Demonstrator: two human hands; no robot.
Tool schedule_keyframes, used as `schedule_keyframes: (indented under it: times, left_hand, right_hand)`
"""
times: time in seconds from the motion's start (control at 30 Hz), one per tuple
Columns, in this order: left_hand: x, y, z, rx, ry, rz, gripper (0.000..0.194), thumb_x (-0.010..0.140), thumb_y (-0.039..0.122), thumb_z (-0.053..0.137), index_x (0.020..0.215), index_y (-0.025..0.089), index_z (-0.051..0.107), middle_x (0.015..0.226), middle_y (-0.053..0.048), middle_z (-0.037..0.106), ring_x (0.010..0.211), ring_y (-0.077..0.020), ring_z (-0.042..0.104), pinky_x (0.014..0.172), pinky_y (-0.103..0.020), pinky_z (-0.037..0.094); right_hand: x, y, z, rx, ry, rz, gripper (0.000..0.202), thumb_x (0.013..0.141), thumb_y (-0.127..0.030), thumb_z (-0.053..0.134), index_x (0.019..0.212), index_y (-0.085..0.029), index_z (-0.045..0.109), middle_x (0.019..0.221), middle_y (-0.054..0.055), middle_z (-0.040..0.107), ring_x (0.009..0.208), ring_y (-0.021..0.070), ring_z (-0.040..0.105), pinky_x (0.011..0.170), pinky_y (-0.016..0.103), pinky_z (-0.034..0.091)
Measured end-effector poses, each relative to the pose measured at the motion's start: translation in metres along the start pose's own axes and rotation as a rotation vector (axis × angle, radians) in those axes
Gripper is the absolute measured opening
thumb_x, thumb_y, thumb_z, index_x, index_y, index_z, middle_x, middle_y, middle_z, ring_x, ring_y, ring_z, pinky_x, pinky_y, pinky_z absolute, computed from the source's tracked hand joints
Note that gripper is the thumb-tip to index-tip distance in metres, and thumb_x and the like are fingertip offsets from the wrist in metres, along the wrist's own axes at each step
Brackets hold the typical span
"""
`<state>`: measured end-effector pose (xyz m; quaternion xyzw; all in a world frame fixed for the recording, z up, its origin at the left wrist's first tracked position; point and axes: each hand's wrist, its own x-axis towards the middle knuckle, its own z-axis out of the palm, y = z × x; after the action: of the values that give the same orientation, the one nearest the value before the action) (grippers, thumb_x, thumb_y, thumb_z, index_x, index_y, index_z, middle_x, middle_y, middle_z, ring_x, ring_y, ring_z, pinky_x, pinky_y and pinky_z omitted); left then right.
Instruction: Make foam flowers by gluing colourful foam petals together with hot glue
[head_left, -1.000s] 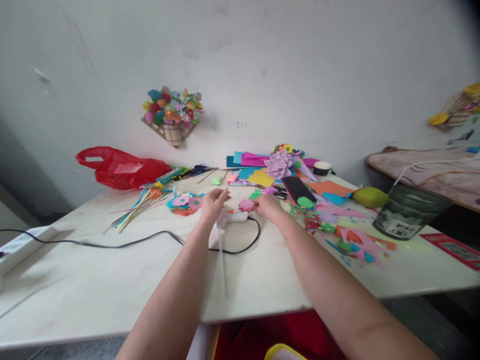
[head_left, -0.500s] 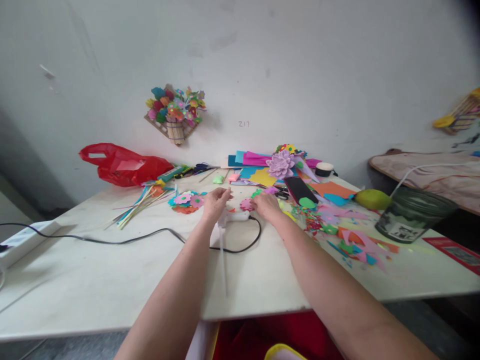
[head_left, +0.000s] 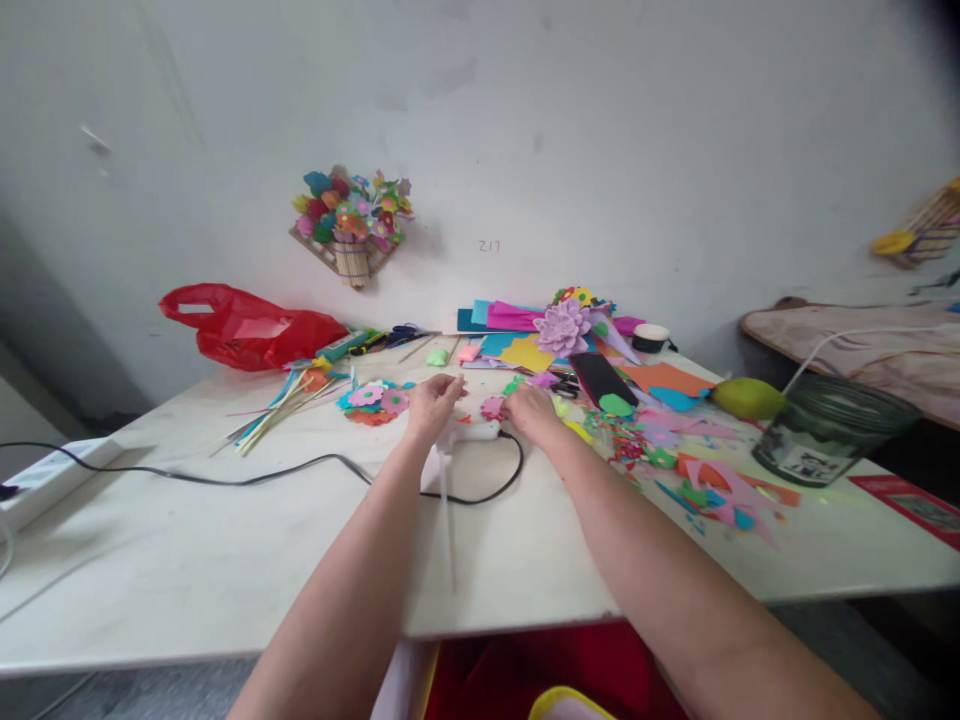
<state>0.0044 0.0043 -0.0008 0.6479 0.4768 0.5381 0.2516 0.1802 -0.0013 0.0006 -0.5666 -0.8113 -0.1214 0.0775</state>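
Note:
My left hand is pinched closed above the table, between a cluster of foam flowers and the white glue gun; what its fingertips hold is too small to make out. My right hand has its fingers closed at the edge of a pink foam flower, touching it. The glue gun lies between my wrists, with a clear glue stick pointing toward the front edge and a black cord looping to its right.
A red plastic bag and thin sticks lie left. Foam sheets, a phone and coloured scraps cover the right, beside a glass jar. A power strip sits far left.
The view has shifted very slightly. Both hands stay in nearly the same places, and my right hand's fingers have moved a little over the pink flower.

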Motion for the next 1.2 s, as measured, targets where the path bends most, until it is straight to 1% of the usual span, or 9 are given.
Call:
schedule_keyframes:
  times: [0.33, 0.43, 0.53, 0.63, 0.7, 0.8, 0.93, 1.1, 1.2]
  left_hand:
    - [0.000, 0.000, 0.000, 0.038, -0.004, 0.002, 0.041, 0.073, 0.052, 0.049, 0.076, 0.015, 0.065, 0.072, -0.009, 0.069, 0.069, -0.0186, 0.063, 0.060, -0.026, 0.044]
    - [0.000, 0.000, 0.000, 0.032, -0.004, 0.005, 0.041, 0.072, 0.053, 0.049, 0.076, 0.015, 0.065, 0.072, -0.009, 0.068, 0.070, -0.0186, 0.062, 0.059, -0.025, 0.044]
    - [-0.001, 0.002, 0.000, 0.002, -0.006, -0.011, 0.041, 0.072, 0.053, 0.050, 0.075, 0.014, 0.065, 0.070, -0.009, 0.068, 0.066, -0.0178, 0.062, 0.055, -0.024, 0.043]
    - [-0.003, 0.005, -0.001, -0.033, -0.026, -0.039, 0.042, 0.071, 0.053, 0.051, 0.076, 0.014, 0.064, 0.070, -0.009, 0.067, 0.056, -0.0148, 0.059, 0.047, -0.022, 0.040]
    - [-0.003, 0.006, -0.001, -0.052, -0.042, -0.059, 0.043, 0.070, 0.054, 0.051, 0.075, 0.014, 0.064, 0.070, -0.009, 0.067, 0.048, -0.0124, 0.056, 0.041, -0.020, 0.037]
    - [-0.004, 0.009, 0.000, -0.086, -0.061, -0.096, 0.044, 0.070, 0.055, 0.050, 0.073, 0.013, 0.063, 0.070, -0.009, 0.067, 0.041, -0.0101, 0.052, 0.035, -0.020, 0.032]
    - [-0.006, 0.015, 0.001, -0.135, -0.099, -0.200, 0.049, 0.070, 0.059, 0.049, 0.071, 0.011, 0.061, 0.070, -0.012, 0.067, 0.038, -0.0108, 0.052, 0.034, -0.021, 0.032]
    - [-0.007, 0.020, 0.000, -0.215, -0.122, -0.371, 0.048, 0.067, 0.059, 0.052, 0.069, 0.011, 0.058, 0.067, -0.013, 0.067, 0.039, -0.0138, 0.055, 0.036, -0.023, 0.035]
    - [-0.007, 0.017, -0.002, -0.337, -0.132, -0.411, 0.036, 0.067, 0.047, 0.057, 0.070, 0.011, 0.057, 0.068, -0.013, 0.067, 0.044, -0.0144, 0.058, 0.038, -0.021, 0.036]
  right_hand:
    - [0.007, 0.001, 0.012, -0.055, 0.039, -0.014, 0.028, 0.079, -0.012, 0.042, 0.084, -0.016, 0.069, 0.082, 0.013, 0.066, 0.089, 0.0217, 0.057, 0.074, 0.029, 0.037]
    - [0.009, 0.004, 0.016, 0.000, 0.077, 0.067, 0.029, 0.081, -0.014, 0.039, 0.087, -0.017, 0.068, 0.084, 0.011, 0.066, 0.089, 0.0201, 0.057, 0.074, 0.028, 0.036]
    - [0.011, 0.006, 0.017, 0.082, 0.108, 0.195, 0.032, 0.085, -0.023, 0.035, 0.092, -0.019, 0.066, 0.089, 0.009, 0.067, 0.084, 0.0191, 0.059, 0.068, 0.027, 0.037]
    - [0.010, 0.006, 0.014, 0.187, 0.150, 0.290, 0.033, 0.086, -0.030, 0.034, 0.096, -0.023, 0.064, 0.089, 0.006, 0.067, 0.081, 0.0188, 0.059, 0.065, 0.027, 0.036]
    - [0.009, 0.004, 0.011, 0.256, 0.187, 0.307, 0.033, 0.086, -0.032, 0.034, 0.097, -0.023, 0.063, 0.090, 0.005, 0.067, 0.081, 0.0187, 0.059, 0.064, 0.026, 0.036]
    - [0.007, -0.002, 0.009, 0.336, 0.241, 0.271, 0.032, 0.086, -0.031, 0.034, 0.097, -0.023, 0.063, 0.091, 0.004, 0.067, 0.083, 0.0178, 0.058, 0.066, 0.025, 0.036]
    - [0.006, -0.010, 0.008, 0.349, 0.306, 0.186, 0.032, 0.087, -0.030, 0.033, 0.098, -0.021, 0.062, 0.089, 0.004, 0.067, 0.081, 0.0174, 0.057, 0.066, 0.025, 0.035]
    - [0.000, -0.019, 0.000, 0.228, 0.399, -0.113, 0.034, 0.089, -0.022, 0.030, 0.095, -0.016, 0.062, 0.088, 0.008, 0.065, 0.086, 0.0182, 0.053, 0.072, 0.026, 0.034]
    - [-0.002, -0.023, -0.004, 0.182, 0.436, -0.239, 0.035, 0.089, -0.020, 0.028, 0.095, -0.014, 0.062, 0.088, 0.010, 0.064, 0.085, 0.0190, 0.052, 0.073, 0.027, 0.035]
